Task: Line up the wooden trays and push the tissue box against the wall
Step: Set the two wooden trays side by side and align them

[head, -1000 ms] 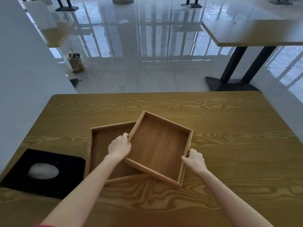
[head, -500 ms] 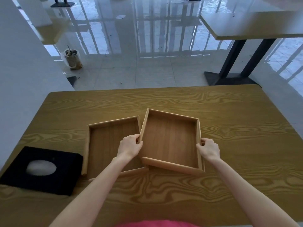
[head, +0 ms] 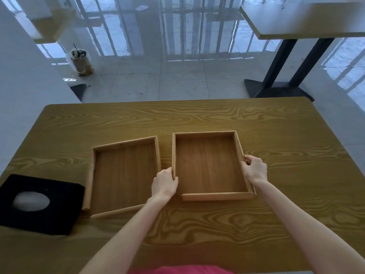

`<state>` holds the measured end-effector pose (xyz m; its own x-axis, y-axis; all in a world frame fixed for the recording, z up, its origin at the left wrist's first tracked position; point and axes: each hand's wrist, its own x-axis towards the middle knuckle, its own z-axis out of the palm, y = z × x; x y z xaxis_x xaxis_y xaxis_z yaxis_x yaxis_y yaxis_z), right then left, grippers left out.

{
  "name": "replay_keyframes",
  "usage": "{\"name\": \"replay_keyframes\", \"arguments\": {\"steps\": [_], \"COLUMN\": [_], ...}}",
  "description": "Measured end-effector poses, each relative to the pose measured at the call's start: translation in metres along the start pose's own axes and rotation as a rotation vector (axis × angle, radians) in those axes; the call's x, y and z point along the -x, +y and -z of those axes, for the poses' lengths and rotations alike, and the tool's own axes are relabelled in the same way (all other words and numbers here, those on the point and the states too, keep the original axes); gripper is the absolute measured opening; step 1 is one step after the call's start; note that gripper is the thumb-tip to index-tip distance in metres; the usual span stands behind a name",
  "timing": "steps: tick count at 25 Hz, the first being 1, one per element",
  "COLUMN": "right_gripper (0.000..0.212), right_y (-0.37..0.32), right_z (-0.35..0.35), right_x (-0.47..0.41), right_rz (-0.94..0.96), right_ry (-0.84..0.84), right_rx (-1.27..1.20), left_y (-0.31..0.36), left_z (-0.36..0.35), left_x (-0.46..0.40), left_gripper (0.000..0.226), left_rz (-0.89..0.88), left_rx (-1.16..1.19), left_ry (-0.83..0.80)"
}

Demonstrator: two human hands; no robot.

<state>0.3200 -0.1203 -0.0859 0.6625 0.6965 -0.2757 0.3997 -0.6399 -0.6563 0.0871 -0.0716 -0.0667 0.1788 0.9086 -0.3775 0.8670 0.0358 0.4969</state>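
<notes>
**Ana:** Two wooden trays sit on the bench [head: 197, 117]. The right tray [head: 209, 165] is square to the bench edge. The left tray [head: 122, 175] is turned a bit, with a thin gap between them.

**Ben:** Where are the hands?

**Ana:** The left hand [head: 165, 183] is closed on the left wall of the right tray, thumb inside and fingers outside. The right hand [head: 254, 168] is closed on that tray's right wall, near the middle.

**Ben:** Will the tray be hard to move?

**Ana:** I think not. It looks light and stiff, so it should not bend. Holding both side walls near the middle should keep it from twisting. The bench top looks smooth, so I think it could slide too far if pushed hard.

**Ben:** And the tissue box?

**Ana:** The black tissue box [head: 39, 202] is at the near left, just beside the left tray's corner. I cannot tell if they touch. A white tissue shows in its hole. It is not flat against the wall [head: 23, 91] yet. It looks soft on the outside and light, so I would push it with a flat hand on its side.

**Ben:** What is left to do?

**Ana:** I think the left tray needs turning straight, then the box needs its push.
</notes>
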Motion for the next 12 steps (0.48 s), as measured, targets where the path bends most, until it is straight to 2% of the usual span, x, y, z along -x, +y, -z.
{"name": "replay_keyframes", "arguments": {"steps": [5,12], "right_gripper": [0.039,0.056], "right_y": [0.003,-0.001], "right_z": [-0.009,-0.014], "right_x": [0.0,0.005], "right_rz": [0.006,0.039], "right_ry": [-0.027,-0.156], "right_rx": [-0.004,0.199], "left_y": [-0.001,-0.002], "left_z": [-0.001,0.002], "left_x": [-0.005,-0.004], "left_gripper": [0.035,0.042], "left_rz": [0.024,-0.011], "left_rx": [-0.06,-0.032], "left_ry": [-0.024,-0.063]}}
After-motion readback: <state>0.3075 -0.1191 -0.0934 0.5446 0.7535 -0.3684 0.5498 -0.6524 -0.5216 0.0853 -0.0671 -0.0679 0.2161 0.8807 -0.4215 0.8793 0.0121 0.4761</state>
